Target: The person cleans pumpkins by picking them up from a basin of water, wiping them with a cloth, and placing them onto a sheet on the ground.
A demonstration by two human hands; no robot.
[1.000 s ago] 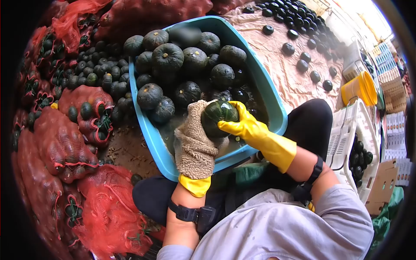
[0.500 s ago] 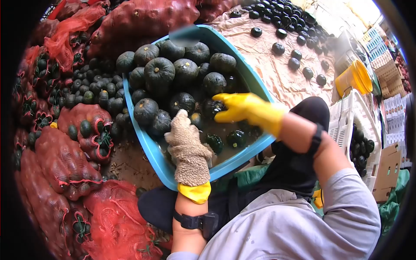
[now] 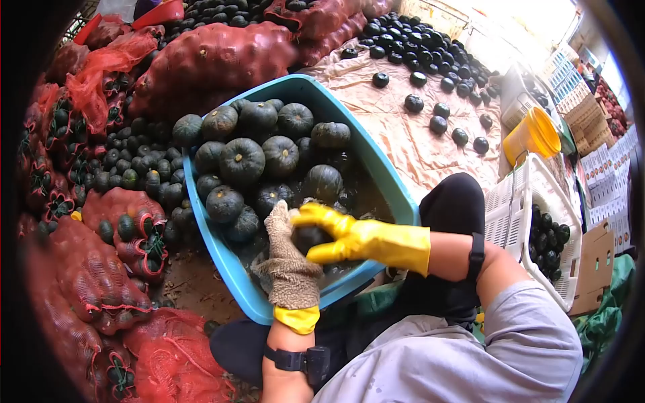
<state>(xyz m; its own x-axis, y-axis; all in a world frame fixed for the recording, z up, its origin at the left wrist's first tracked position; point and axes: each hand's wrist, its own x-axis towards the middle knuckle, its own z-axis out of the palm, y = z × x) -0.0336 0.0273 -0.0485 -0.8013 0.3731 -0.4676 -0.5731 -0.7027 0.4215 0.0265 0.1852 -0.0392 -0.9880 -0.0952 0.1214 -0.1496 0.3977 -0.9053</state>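
Note:
A light-blue plastic tub [image 3: 402, 176] holds dark green pumpkins [image 3: 242, 162] piled at its far side, with murky water [image 3: 373, 195] nearer me. My left hand [image 3: 290, 258] wears a tan terry-cloth mitt over a yellow glove and presses against one dark pumpkin [image 3: 309, 237] low in the tub. The mitt hides its fingers. Over the other side of that pumpkin curve the fingers of my right hand [image 3: 342, 235], in a yellow rubber glove. The pumpkin sits between both hands, mostly covered by them.
Red mesh sacks [image 3: 91, 269] of pumpkins crowd the left and back. Loose pumpkins [image 3: 413, 103] lie on a tan sheet [image 3: 376, 127] behind the tub. At right stand a yellow bucket [image 3: 531, 138], a white crate [image 3: 507, 201] with dark produce, and cardboard [image 3: 594, 269].
My right hand has come left and down to my mitted left hand, and a dark pumpkin is now between them. The view has shifted slightly.

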